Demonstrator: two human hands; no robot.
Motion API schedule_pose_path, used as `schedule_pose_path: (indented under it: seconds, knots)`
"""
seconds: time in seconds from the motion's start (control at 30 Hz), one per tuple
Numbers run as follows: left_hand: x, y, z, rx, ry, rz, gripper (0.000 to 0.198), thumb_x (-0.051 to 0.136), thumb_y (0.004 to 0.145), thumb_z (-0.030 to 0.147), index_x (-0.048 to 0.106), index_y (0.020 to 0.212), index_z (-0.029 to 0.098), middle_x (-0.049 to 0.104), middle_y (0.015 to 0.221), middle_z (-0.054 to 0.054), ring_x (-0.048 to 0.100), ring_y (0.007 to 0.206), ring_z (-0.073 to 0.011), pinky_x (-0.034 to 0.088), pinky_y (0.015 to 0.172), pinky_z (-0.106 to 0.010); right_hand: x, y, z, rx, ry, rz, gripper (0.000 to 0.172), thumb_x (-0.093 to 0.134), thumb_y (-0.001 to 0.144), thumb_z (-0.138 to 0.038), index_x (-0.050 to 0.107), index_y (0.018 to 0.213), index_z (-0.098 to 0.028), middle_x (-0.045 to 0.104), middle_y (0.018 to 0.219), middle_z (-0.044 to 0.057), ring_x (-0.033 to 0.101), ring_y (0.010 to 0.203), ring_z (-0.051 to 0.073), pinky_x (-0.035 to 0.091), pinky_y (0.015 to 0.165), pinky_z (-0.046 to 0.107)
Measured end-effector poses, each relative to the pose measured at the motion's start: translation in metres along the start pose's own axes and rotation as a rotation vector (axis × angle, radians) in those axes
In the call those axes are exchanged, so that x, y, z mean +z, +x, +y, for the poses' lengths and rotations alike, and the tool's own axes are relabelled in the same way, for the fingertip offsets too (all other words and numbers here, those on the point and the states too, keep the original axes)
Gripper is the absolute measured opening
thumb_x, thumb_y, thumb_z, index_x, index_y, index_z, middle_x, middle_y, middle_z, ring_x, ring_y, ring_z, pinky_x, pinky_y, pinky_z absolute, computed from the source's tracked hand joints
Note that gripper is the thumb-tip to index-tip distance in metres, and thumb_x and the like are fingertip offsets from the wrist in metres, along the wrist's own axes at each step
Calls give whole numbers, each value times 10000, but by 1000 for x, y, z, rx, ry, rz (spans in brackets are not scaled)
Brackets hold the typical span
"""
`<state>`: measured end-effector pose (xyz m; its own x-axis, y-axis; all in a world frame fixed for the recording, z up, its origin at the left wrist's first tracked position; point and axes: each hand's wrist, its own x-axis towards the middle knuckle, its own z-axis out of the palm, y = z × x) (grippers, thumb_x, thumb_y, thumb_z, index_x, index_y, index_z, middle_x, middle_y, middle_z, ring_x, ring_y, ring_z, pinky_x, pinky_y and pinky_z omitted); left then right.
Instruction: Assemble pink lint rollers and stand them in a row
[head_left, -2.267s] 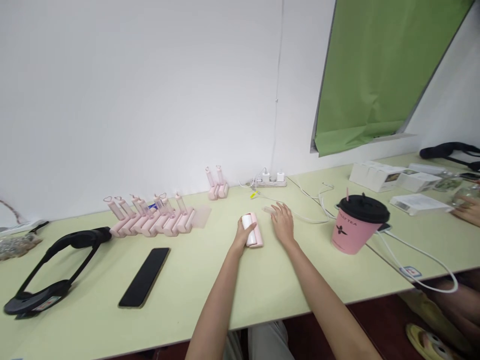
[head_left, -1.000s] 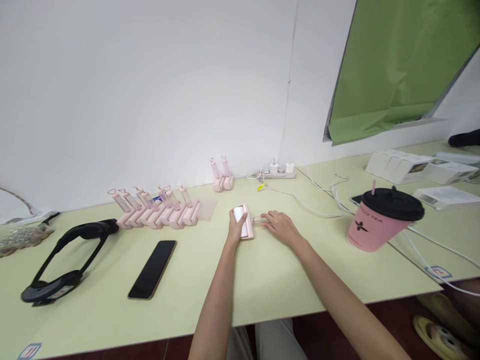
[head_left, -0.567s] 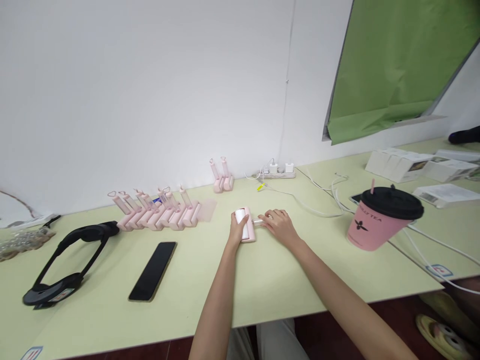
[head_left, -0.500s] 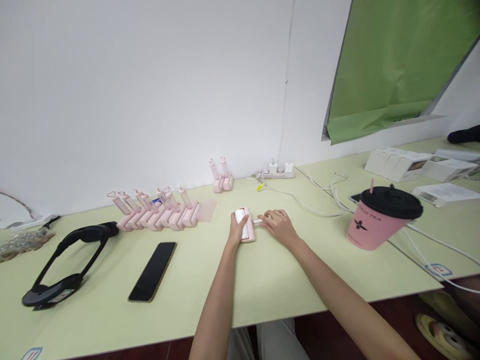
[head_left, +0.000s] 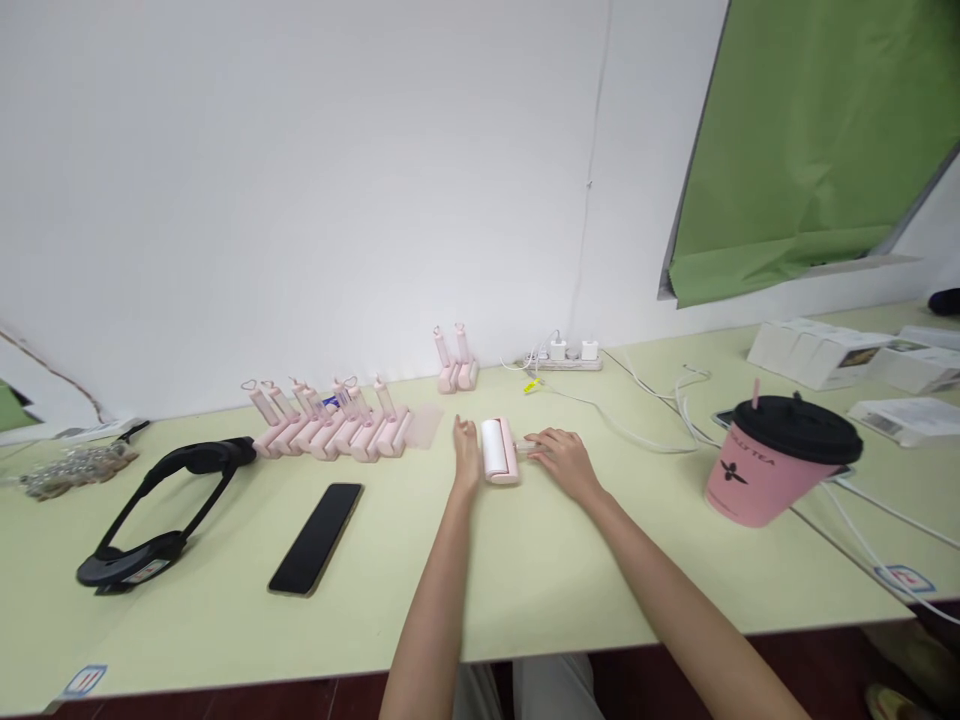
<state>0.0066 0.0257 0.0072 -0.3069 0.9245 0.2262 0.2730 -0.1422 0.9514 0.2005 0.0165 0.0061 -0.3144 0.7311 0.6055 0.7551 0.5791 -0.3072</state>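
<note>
A lint roller [head_left: 493,450] with a white roll and a pink case lies on the table in front of me. My right hand [head_left: 568,460] grips its clear handle [head_left: 529,446] from the right, palm down; the fingers cover much of the handle. Just left of the roll, and apart from it, my left hand [head_left: 466,452] rests on its side with loosely bent fingers and nothing in it. A row of similar pink lint rollers [head_left: 364,438] stands at the left with handles up. Two more [head_left: 457,374] stand by the wall.
A black phone [head_left: 316,540] and a black headband-like frame [head_left: 161,505] lie at the left. On the right stands a pink cup [head_left: 757,465] with a black lid. White cables [head_left: 637,447] run from a power strip [head_left: 574,362]. White boxes [head_left: 817,352] sit farther right.
My left hand has let go of the roller's case and moved slightly left of it. My right hand still holds the handle. The view has shifted a little left.
</note>
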Motion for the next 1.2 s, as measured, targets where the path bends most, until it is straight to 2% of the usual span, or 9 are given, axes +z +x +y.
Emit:
schedule_pose_path:
  seconds: [0.13,0.23,0.37,0.5,0.67,0.8,0.93,1.07,1.2]
  knots:
    - [-38,28,-2,257,686,245,611,416,803,286,218,1331,51,262,1368,-205,197,1287,-293,187,1035,-435,1,2,4,75,41,54,238,480,822,-359,606,999,-262,622,893,23,538,855,173,322,754,307]
    - [-61,46,-7,291,1061,101,508,404,765,132,374,1265,45,344,1331,-212,229,1273,-322,196,1016,-471,2,3,7,123,81,91,247,477,818,-371,608,996,-262,623,871,18,544,858,177,329,743,308]
    - [-75,53,-12,275,1182,-23,468,389,769,82,464,1226,147,396,1307,-172,339,1224,-294,298,964,-417,1,3,8,136,118,84,240,495,803,-386,612,979,-271,623,866,8,550,855,176,329,739,307]
    - [-72,46,-7,205,1017,-104,508,510,755,176,435,1254,241,478,1209,-149,470,1104,-266,353,906,-377,0,3,6,126,128,70,233,489,804,-386,621,955,-268,626,869,13,556,850,177,333,736,308]
    - [-53,27,10,63,254,-258,662,483,793,377,183,1369,254,602,940,-64,571,898,-174,396,852,-328,2,2,10,152,69,108,244,479,808,-384,624,963,-263,628,855,14,564,831,171,343,711,299]
    - [-39,9,23,-89,-157,-447,725,431,800,485,44,1381,289,585,1039,-67,575,914,-157,411,840,-335,3,1,14,165,16,135,252,468,816,-375,621,982,-264,629,864,18,565,836,173,347,694,295]
    - [-36,1,30,-119,-122,-514,717,437,783,519,107,1378,293,493,1222,-87,505,1074,-182,357,925,-356,2,-1,13,107,-39,97,233,478,821,-339,621,993,-277,628,868,22,562,830,166,339,692,288]
    - [-37,2,25,-75,8,-426,645,487,744,536,348,1308,256,379,1342,-92,346,1233,-223,269,1006,-361,1,-2,10,89,-42,62,209,515,807,-319,623,982,-285,625,879,19,553,837,162,323,702,292]
    - [-37,6,14,-136,-88,-344,643,418,777,552,287,1331,252,353,1362,-88,379,1218,-221,345,957,-367,2,-2,14,162,-2,98,234,494,814,-351,620,998,-280,621,862,19,553,838,168,326,692,293]
